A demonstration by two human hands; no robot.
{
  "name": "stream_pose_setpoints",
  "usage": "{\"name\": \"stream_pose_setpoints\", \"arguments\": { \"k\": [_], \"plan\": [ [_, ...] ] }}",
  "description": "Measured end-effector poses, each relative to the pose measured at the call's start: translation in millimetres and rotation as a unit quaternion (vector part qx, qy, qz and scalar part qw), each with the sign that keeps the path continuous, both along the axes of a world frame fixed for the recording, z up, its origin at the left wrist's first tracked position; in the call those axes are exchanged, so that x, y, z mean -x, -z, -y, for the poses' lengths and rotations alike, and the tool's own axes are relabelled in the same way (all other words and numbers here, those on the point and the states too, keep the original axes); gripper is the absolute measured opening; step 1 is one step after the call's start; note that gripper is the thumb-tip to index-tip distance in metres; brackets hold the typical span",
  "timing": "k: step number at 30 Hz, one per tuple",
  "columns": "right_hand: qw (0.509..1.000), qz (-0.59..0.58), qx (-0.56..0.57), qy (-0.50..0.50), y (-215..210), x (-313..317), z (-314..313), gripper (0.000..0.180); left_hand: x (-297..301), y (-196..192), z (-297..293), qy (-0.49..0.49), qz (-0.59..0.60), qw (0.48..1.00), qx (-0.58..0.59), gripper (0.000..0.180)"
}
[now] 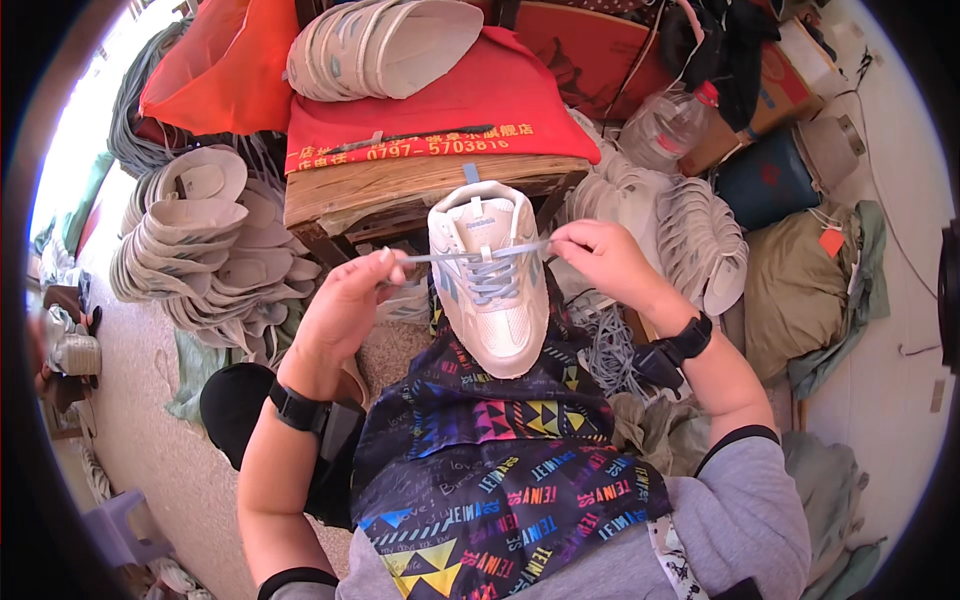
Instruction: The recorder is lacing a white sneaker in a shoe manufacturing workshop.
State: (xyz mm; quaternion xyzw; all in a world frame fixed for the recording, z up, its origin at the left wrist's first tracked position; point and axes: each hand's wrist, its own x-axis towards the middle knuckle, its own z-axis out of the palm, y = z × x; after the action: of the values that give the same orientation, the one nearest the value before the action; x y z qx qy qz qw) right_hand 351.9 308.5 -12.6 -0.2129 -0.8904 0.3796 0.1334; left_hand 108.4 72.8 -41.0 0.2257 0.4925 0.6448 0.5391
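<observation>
A white sneaker upper with grey-blue trim rests toe toward me on my apron-covered lap, against the front of a wooden stand. Light blue-grey shoelace runs criss-cross through its eyelets. My left hand pinches one end of the lace, out to the left of the shoe. On the other side my right hand pinches the opposite end. Between the two hands the lace is stretched nearly straight across the tongue.
A wooden stand with red cloth bears nested shoe uppers. Stacked uppers lie at left, more at right. Loose laces hang by my right forearm. A clear plastic bottle stands behind; a purple stool sits lower left.
</observation>
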Motion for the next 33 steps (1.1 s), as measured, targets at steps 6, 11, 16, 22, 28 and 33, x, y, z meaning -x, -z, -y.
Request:
{"name": "stream_pose_setpoints", "arguments": {
  "k": [6,11,16,22,28,33],
  "plan": [
    [0.981,-0.071,-0.179,0.007,-31.3,7.5,17.0,0.016,11.1,-16.4,-5.4,-0.048,0.222,0.964,-0.136,0.020],
    [0.924,-0.278,0.208,0.157,-3.3,5.3,-14.8,0.014,56.9,-10.9,21.5,-0.235,0.371,0.888,-0.139,0.016],
    [0.720,-0.387,0.493,0.299,27.8,-58.9,-114.4,0.018,117.2,-14.1,85.9,-0.463,0.337,0.814,-0.099,0.018],
    [0.670,-0.426,0.426,0.434,41.4,-224.6,-230.0,0.030,237.1,40.0,199.7,-0.527,0.307,0.774,-0.170,0.025],
    [0.727,-0.282,0.339,0.527,62.3,-198.1,-199.1,0.008,244.1,64.7,241.1,-0.370,0.119,0.898,-0.207,0.036],
    [0.899,-0.092,0.294,0.310,20.7,-65.2,-72.2,0.035,57.7,-11.0,46.5,-0.298,-0.152,0.942,0.027,0.037]
  ]
}}
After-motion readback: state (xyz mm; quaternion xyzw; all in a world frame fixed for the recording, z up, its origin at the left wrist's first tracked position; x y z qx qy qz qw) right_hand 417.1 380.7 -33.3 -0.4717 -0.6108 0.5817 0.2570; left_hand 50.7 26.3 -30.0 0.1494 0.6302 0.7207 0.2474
